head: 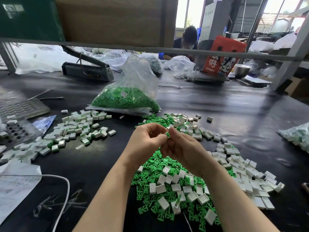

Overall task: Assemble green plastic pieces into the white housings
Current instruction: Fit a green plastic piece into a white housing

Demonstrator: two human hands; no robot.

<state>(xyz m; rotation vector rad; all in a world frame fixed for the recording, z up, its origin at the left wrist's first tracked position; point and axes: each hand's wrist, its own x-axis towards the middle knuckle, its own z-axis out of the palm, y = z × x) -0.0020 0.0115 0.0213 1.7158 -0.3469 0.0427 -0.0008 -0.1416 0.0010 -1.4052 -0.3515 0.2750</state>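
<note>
Pinched between fingers (160,137) of both hands at mid-frame: one small white housing (167,135) with a green piece showing at its lower edge. Left hand (147,141) curled, thumb and forefinger narrowed onto the housing's left side. Right hand (182,152) closed against it from the right, thumb tip on top. Both forearms bare, rising from the bottom edge.

Directly beneath the hands, a heap of loose green plastic pieces (155,166): flat, matte, bright, with branching prongs. Scattered over and right of it, empty white housings (234,163): small rectangular open-topped shells, smooth and glossy, running in a band from centre toward lower right.

Left of centre, a separate pile of finished housings (75,129), white blocks with green showing at their edges.

Above the hands, a clear crinkled plastic bag (132,91) slumped on the desk (217,104), its lower half packed with green pieces, a small label on its front. Desk surface black, sheeny, slightly wrinkled.

Lower left: printed paper (15,186) crossed by a white cable (66,185). Left edge: a perforated tray (16,131). Far right edge: another clear bag of white and green parts (299,136). Upper left: a grey heat sealer (87,69). Across the top, a metal shelf rail (150,49); beyond it, a red printed carton (222,56) and a second person (187,39) seated.
</note>
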